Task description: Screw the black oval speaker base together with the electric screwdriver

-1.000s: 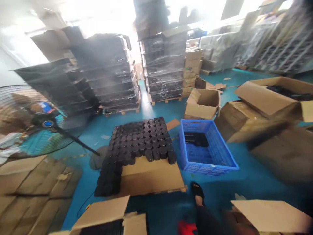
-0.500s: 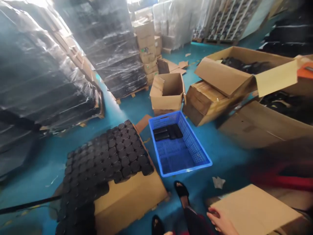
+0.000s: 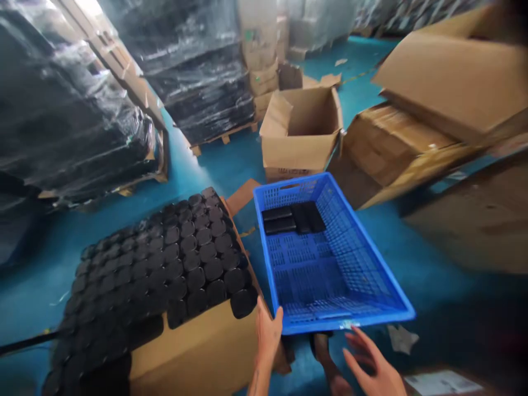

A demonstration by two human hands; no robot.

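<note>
Your left hand [image 3: 268, 333] closes its grip on the near left corner of the blue crate [image 3: 373, 297]; your right hand [image 3: 373, 368], at five o'clock, hovers open just short of its rim. The latticed crate sits on the teal floor [image 3: 433, 286], black flat pieces [image 3: 292, 218] at its twelve o'clock end. At nine o'clock, black round lids [image 3: 165, 269] cover a cardboard box [image 3: 206, 352]. Wrapped pallets [image 3: 198, 66] stand beyond.
</note>
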